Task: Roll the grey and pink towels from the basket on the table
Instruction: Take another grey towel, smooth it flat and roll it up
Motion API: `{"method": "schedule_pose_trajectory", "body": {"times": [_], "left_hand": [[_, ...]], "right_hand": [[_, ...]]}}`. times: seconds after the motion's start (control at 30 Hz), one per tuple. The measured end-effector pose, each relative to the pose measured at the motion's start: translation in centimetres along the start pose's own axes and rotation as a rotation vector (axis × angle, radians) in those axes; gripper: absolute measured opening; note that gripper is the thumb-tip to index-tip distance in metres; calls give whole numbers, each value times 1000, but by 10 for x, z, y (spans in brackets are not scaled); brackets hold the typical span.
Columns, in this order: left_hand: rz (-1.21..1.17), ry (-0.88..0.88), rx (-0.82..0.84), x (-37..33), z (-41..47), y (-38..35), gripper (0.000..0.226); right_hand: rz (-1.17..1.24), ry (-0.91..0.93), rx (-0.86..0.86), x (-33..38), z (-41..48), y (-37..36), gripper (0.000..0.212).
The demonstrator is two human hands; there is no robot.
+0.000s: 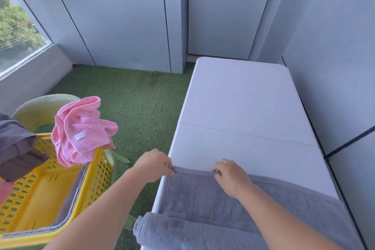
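Pale grey panel walls (pixel 121 16), dark vertical seams. Grey door (pixel 223 16) far centre, lock near top. Green artificial turf floor (pixel 132 97). Window (pixel 16 32) far left: daylight, foliage outside. White folding surface (pixel 243 97) at right.

Both hands (pixel 154 165) (pixel 231 178) pinch grey towel (pixel 203 195) edge.

Visible of the person: two forearms and two hands. Left hand (pixel 154 165): bare, with one small gold-coloured ring (pixel 166 166) on a finger. It's a thin band; can't tell which finger, and it's too small to show any detail. Right hand (pixel 231 178): bare. Left forearm (pixel 97 209) and right forearm (pixel 284 215): both bare along the whole length in frame, out to the bottom edge. Nails too small and blurred to read. Wide-angle lens makes both arms look broader toward the bottom edge.
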State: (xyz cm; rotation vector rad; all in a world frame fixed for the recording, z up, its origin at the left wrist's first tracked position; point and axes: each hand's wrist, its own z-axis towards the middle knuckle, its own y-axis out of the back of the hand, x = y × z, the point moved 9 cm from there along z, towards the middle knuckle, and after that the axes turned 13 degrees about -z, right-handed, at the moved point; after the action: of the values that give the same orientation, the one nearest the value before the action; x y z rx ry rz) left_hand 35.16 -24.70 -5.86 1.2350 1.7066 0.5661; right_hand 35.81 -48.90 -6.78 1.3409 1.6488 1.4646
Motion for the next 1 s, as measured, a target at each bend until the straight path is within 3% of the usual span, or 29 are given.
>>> {"method": "schedule_pose_trajectory", "body": {"times": [0.1,0.17,0.2,0.3,0.43,0.67,0.8,0.9,1.0], "left_hand": [[61,28,-152,8,-5,1,29],[71,-5,-301,-14,-13,-7,44],[38,-72,-307,-38,-16,-20,53],[16,-319,-115,-130,-22,-84,63],[108,-363,-44,-167,-17,-129,61],[155,-147,-163,-67,-14,-81,48],[159,-49,-212,-54,-34,-63,32],[27,-176,-208,-93,-71,-71,17],[19,-320,-174,-118,-115,-101,36]], "right_hand": [[14,-4,-48,-8,-20,0,35],[-36,6,-41,-14,-41,-8,55],[-74,7,-12,-18,-51,-14,65],[-172,9,65,-23,-73,-33,79],[-177,-63,17,-63,-99,-32,70],[-109,-433,-3,-235,-209,-21,67],[-51,-570,-18,-285,-253,-9,59],[-28,-479,-151,-271,-275,18,43],[-36,-243,-261,-227,-304,26,36]]}}
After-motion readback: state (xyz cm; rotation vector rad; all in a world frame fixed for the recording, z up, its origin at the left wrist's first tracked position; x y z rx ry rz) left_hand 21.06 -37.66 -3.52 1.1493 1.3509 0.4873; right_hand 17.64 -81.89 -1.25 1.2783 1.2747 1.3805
